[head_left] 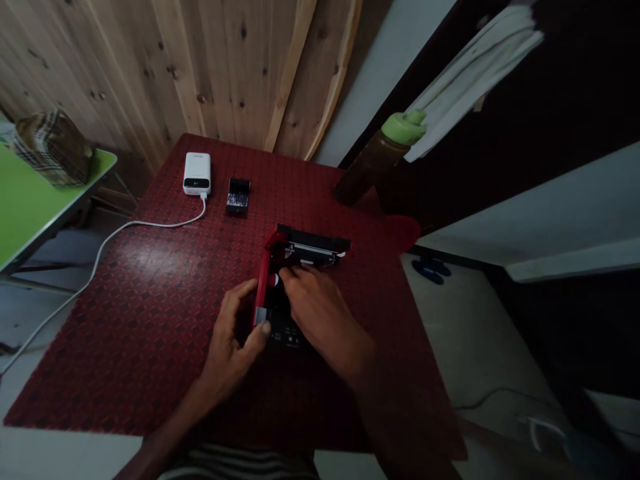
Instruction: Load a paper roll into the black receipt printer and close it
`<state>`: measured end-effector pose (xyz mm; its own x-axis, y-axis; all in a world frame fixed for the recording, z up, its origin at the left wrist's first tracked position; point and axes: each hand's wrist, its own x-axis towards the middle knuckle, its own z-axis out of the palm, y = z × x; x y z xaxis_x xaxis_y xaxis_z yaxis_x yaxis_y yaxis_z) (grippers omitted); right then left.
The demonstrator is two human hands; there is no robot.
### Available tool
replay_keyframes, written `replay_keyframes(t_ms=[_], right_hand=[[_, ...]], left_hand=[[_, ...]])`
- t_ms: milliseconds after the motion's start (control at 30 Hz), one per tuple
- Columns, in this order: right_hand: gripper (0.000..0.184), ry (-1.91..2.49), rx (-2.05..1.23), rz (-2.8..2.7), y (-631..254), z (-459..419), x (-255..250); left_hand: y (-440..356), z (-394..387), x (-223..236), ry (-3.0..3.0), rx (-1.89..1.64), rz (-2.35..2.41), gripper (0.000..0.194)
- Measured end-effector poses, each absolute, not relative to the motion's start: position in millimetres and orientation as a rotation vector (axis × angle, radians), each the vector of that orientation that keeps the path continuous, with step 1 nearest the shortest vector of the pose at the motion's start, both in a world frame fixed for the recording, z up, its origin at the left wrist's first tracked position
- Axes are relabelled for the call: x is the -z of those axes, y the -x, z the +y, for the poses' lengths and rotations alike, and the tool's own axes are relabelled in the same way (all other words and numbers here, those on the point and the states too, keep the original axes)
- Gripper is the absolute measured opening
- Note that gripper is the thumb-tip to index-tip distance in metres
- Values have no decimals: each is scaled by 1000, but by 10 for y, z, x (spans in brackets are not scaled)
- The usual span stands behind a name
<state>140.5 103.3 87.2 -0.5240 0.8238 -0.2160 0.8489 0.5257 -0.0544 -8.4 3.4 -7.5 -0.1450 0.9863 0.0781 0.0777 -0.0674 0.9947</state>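
A small red-and-black device, possibly a compact printer, lies on the table with its black lid raised at the far end. My left hand holds its left side, with the thumb at the near grey corner and the fingers along the red edge. My right hand reaches over the device from the right. Its bent fingertips are down inside the open body, so what they pinch there is hidden. A round white-edged part shows just left of these fingertips. Printed markings show on the near black panel.
A patterned red cloth covers the table. Towards the back are a white power bank with a white cable and a small black roll with a shiny strip. A green-capped bottle stands back right.
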Motion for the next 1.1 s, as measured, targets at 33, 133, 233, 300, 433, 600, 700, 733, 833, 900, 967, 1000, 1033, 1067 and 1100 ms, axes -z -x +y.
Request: replay_keyframes(t_ms=[33,133,233,300,433,600,700,733,833,900,967,1000,1033,1067,1100], right_hand=[[38,-1439,238,2620,-1408,1054,-832],[32,-1446,282,2678,-1447,1122,-703],[32,-1443,354,2735,-1528,1148,-623],[35,-1444,441,2819,-1612,1117,-618],[52,-1339,629,3068,-1809,973,-683],[35,-1167,686,3096,-1862,936,-739],[29,-1050,737,3082,-1832,1016,-743],[28,-1062,731,3097,-1831,1037,-743],[25,-1193,655,3186,-1863,1038,-728],[24,-1260,589,3263,-1897,983,-700],[23,-1308,510,3350,-1924,894,-660],[22,-1331,466,3391,-1933,843,-641],[22,-1352,427,3423,-1939,789,-624],[22,-1372,392,3438,-1943,736,-612],[23,-1390,353,3440,-1945,687,-603]], left_hand=[[83,35,66,-1232,-1336,1337,57],[81,38,49,-1183,-1334,1330,59],[80,40,47,-1150,-1340,1321,58],[80,39,49,-1164,-1338,1323,57],[78,27,58,-1184,-1331,1323,57],[77,31,74,-1200,-1355,1351,57],[69,45,78,-1184,-1361,1333,57],[67,45,76,-1174,-1360,1324,57],[75,30,36,-1143,-1336,1306,61],[95,26,-30,-1117,-1313,1303,63],[124,66,-126,-1099,-1327,1330,59],[139,115,-180,-1103,-1349,1355,57],[152,187,-235,-1124,-1389,1398,54],[162,282,-288,-1180,-1438,1427,54],[168,397,-338,-1227,-1465,1444,55]])
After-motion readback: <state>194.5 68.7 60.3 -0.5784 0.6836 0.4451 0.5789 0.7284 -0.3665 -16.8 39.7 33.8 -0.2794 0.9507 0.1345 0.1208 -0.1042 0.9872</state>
